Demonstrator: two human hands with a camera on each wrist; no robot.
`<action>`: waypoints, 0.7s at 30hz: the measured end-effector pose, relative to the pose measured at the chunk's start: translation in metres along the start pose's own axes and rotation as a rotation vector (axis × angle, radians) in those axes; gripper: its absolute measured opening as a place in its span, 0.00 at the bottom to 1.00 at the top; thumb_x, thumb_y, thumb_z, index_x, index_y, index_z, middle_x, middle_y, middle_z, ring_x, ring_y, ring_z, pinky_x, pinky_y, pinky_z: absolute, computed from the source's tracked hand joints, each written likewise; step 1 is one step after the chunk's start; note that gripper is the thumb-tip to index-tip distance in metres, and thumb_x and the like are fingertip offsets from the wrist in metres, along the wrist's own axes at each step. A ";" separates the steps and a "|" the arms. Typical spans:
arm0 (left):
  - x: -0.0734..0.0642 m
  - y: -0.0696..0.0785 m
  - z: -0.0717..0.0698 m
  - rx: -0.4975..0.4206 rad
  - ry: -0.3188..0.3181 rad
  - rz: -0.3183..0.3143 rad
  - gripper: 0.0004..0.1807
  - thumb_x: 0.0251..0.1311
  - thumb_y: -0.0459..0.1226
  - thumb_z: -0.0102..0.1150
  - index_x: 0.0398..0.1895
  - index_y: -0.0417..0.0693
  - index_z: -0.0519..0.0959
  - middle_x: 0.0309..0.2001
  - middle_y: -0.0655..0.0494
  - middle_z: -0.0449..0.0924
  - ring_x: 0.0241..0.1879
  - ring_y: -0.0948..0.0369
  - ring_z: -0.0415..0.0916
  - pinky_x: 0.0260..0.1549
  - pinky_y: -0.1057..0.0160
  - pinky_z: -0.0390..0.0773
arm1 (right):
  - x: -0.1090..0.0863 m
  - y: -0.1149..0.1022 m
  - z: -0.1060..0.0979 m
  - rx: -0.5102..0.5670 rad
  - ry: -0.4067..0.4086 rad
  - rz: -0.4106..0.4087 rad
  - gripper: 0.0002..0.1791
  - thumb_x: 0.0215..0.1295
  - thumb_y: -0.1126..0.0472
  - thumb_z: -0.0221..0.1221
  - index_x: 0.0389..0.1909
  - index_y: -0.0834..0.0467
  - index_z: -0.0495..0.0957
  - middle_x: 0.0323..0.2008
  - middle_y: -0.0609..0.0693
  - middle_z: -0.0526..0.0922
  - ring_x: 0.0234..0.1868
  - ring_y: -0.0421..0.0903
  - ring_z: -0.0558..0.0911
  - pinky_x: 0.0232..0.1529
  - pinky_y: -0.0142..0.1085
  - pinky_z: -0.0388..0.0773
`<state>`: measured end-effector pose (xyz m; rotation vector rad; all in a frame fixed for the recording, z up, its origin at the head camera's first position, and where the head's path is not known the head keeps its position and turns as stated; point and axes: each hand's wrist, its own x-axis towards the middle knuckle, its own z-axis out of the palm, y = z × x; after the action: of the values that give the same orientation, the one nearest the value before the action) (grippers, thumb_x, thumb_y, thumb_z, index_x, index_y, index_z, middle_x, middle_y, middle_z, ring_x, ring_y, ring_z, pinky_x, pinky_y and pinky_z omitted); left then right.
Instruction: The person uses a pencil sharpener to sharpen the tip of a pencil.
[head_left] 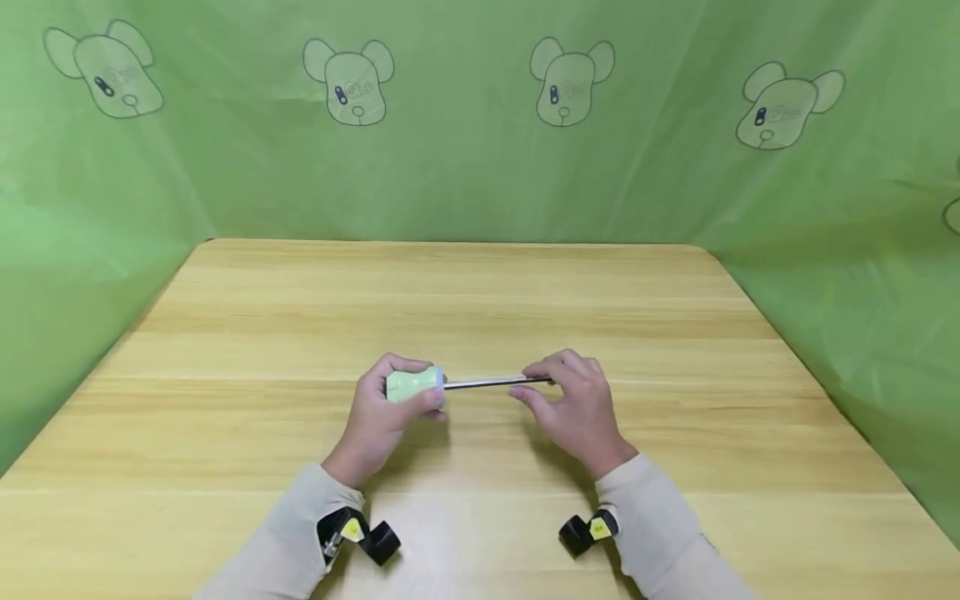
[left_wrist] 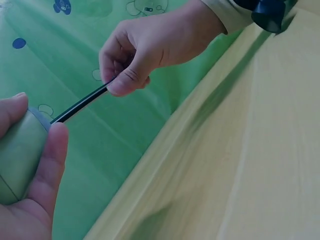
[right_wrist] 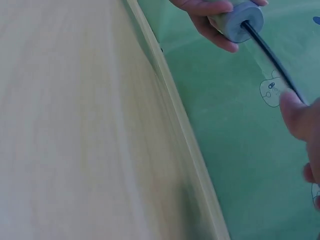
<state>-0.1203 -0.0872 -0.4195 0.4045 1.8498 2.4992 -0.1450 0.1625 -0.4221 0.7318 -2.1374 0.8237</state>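
Observation:
A screwdriver with a thick pale green handle (head_left: 405, 385), a grey-blue collar (right_wrist: 243, 22) and a thin dark metal shaft (head_left: 480, 383) is held level above the table. My left hand (head_left: 378, 417) grips the handle, thumb and fingers around it near the collar. The far end of the shaft is pinched between thumb and fingers of my right hand (head_left: 577, 408), which cover the tip. In the left wrist view the right hand (left_wrist: 150, 50) holds the shaft end, and the handle (left_wrist: 20, 155) sits in the left palm.
Beneath both hands lies a light wood-grain table (head_left: 480, 308). Green sheeting (head_left: 465, 183) with mouse-head drawings hangs behind it and along both sides. Each beige sleeve carries a black wrist camera, one on the left (head_left: 381, 543) and one on the right (head_left: 576, 536).

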 end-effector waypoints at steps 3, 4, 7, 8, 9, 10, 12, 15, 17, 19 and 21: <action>0.000 0.002 -0.002 -0.020 -0.011 0.000 0.19 0.55 0.22 0.61 0.48 0.28 0.67 0.46 0.34 0.74 0.35 0.53 0.80 0.36 0.51 0.85 | 0.002 0.002 -0.001 0.021 0.088 -0.050 0.16 0.41 0.56 0.77 0.26 0.61 0.83 0.27 0.51 0.83 0.29 0.50 0.80 0.38 0.43 0.70; 0.000 0.003 -0.002 -0.026 -0.014 -0.002 0.19 0.55 0.22 0.60 0.48 0.28 0.66 0.46 0.34 0.74 0.35 0.53 0.80 0.36 0.51 0.85 | 0.003 0.002 -0.001 0.036 0.116 -0.063 0.17 0.43 0.52 0.76 0.25 0.60 0.83 0.26 0.51 0.83 0.29 0.50 0.80 0.39 0.43 0.69; 0.000 0.004 -0.004 -0.037 -0.025 -0.005 0.18 0.55 0.22 0.59 0.47 0.28 0.66 0.45 0.35 0.75 0.36 0.53 0.79 0.35 0.53 0.85 | 0.004 0.003 -0.001 0.093 0.176 -0.123 0.21 0.52 0.44 0.70 0.20 0.60 0.82 0.21 0.49 0.80 0.24 0.48 0.78 0.36 0.42 0.68; 0.000 0.004 -0.005 -0.042 -0.029 -0.008 0.17 0.55 0.21 0.59 0.47 0.29 0.66 0.45 0.35 0.75 0.36 0.53 0.79 0.35 0.53 0.85 | 0.004 0.003 -0.001 0.105 0.185 -0.149 0.22 0.55 0.43 0.67 0.19 0.59 0.82 0.20 0.49 0.79 0.22 0.47 0.77 0.35 0.41 0.68; -0.001 0.005 -0.005 -0.044 -0.031 -0.010 0.17 0.56 0.21 0.59 0.47 0.29 0.66 0.45 0.35 0.76 0.36 0.53 0.79 0.34 0.54 0.85 | 0.004 0.003 -0.001 0.111 0.192 -0.175 0.24 0.57 0.42 0.66 0.18 0.59 0.81 0.19 0.48 0.78 0.21 0.47 0.76 0.33 0.39 0.68; -0.001 0.005 -0.005 -0.042 -0.032 -0.013 0.17 0.56 0.21 0.59 0.47 0.29 0.66 0.45 0.36 0.76 0.36 0.53 0.79 0.34 0.55 0.85 | 0.005 0.003 0.000 0.122 0.196 -0.200 0.24 0.58 0.42 0.65 0.18 0.60 0.81 0.18 0.48 0.77 0.20 0.46 0.75 0.31 0.37 0.70; -0.001 0.005 -0.006 -0.045 -0.032 -0.018 0.17 0.56 0.22 0.58 0.47 0.29 0.66 0.45 0.36 0.76 0.37 0.52 0.79 0.34 0.55 0.85 | 0.004 0.004 0.001 0.151 0.188 -0.237 0.24 0.60 0.44 0.65 0.18 0.60 0.80 0.18 0.48 0.76 0.18 0.45 0.74 0.26 0.34 0.72; 0.000 0.004 -0.007 -0.053 -0.025 -0.026 0.17 0.56 0.21 0.58 0.46 0.30 0.66 0.44 0.37 0.77 0.38 0.49 0.79 0.34 0.56 0.85 | 0.004 0.003 0.003 0.211 0.149 -0.236 0.22 0.62 0.47 0.65 0.19 0.61 0.79 0.18 0.49 0.74 0.18 0.44 0.73 0.20 0.29 0.73; 0.000 0.004 -0.007 -0.060 -0.025 -0.029 0.17 0.55 0.21 0.59 0.45 0.32 0.66 0.44 0.36 0.77 0.40 0.48 0.79 0.34 0.57 0.85 | 0.004 0.002 0.004 0.251 0.123 -0.221 0.21 0.62 0.48 0.65 0.20 0.61 0.78 0.18 0.49 0.73 0.17 0.44 0.73 0.19 0.28 0.73; 0.000 0.004 -0.008 -0.060 -0.033 -0.021 0.17 0.54 0.20 0.59 0.45 0.32 0.66 0.43 0.36 0.78 0.41 0.48 0.79 0.34 0.57 0.85 | 0.005 0.000 0.002 0.276 0.099 -0.195 0.18 0.58 0.52 0.69 0.20 0.60 0.78 0.18 0.49 0.73 0.17 0.42 0.70 0.17 0.26 0.70; 0.001 0.006 -0.008 -0.055 -0.045 -0.003 0.17 0.53 0.20 0.59 0.44 0.32 0.66 0.45 0.36 0.76 0.41 0.48 0.79 0.34 0.56 0.85 | 0.006 -0.002 -0.001 0.285 0.067 -0.159 0.14 0.52 0.58 0.73 0.20 0.60 0.78 0.17 0.49 0.73 0.16 0.41 0.69 0.15 0.25 0.67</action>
<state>-0.1218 -0.0962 -0.4160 0.4523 1.7602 2.5105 -0.1472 0.1605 -0.4162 0.9918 -1.8947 1.0625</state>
